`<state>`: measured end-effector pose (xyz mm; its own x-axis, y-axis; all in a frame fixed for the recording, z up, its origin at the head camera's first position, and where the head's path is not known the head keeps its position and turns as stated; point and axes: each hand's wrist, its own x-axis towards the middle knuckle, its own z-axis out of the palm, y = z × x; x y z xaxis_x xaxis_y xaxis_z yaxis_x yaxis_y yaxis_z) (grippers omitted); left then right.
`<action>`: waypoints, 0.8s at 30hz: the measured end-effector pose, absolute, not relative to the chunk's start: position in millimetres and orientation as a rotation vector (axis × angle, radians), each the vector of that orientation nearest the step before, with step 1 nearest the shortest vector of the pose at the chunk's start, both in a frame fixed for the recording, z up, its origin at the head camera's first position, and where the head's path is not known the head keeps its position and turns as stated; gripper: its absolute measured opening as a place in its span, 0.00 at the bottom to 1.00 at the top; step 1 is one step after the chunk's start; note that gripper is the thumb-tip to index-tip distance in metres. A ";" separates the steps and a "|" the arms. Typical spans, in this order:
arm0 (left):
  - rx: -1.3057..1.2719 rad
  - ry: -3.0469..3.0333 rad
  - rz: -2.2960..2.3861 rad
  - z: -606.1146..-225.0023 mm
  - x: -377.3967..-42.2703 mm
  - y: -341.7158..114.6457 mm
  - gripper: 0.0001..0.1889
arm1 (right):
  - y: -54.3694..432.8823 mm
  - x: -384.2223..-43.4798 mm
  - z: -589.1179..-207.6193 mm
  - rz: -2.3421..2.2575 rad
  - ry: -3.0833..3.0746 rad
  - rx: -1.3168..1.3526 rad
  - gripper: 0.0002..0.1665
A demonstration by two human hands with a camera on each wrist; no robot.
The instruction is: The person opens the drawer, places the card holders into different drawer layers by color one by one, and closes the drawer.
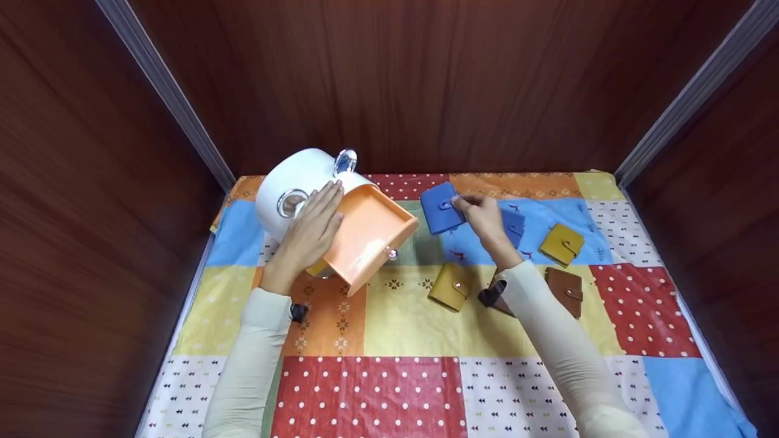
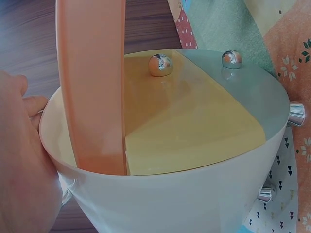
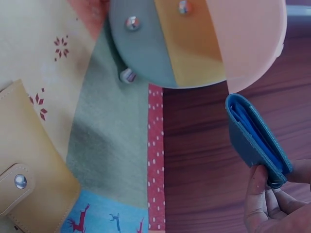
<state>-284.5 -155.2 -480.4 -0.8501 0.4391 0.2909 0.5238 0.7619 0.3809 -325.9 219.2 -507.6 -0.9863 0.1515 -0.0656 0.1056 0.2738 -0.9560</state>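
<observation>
My left hand (image 1: 311,230) rests with extended fingers on top of a white round drawer box (image 1: 295,172). Its peach-orange upper drawer (image 1: 372,234) is pulled out. Below it, in the left wrist view, are a yellow drawer front (image 2: 194,114) and a grey-green drawer front (image 2: 243,92), each with a silver knob. To the right of the drawer, my right hand (image 1: 485,220) pinches a blue snap wallet (image 1: 437,210) between thumb and fingers, raised above the cloth. Seen from the right wrist, the wallet's edge shows its inner sleeves.
Right of the box lie another blue wallet (image 1: 512,226), partly behind my right hand, two yellow wallets (image 1: 449,286) and a brown wallet (image 1: 565,292). A second brown one (image 1: 506,306) is mostly hidden by my sleeve. Wooden panels (image 1: 426,85) enclose the patchwork-covered table (image 1: 401,322).
</observation>
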 end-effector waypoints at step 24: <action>-0.747 -2.799 -0.658 -477.7 -283.9 -153.9 0.30 | 211.9 -316.9 -487.3 1.886 -2.416 -0.168 0.20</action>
<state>-283.9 -153.9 -477.7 -0.8599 0.4328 0.2706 0.5080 0.7771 0.3715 -316.9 211.9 -487.3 -0.9914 0.1304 -0.0106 0.0419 0.2402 -0.9698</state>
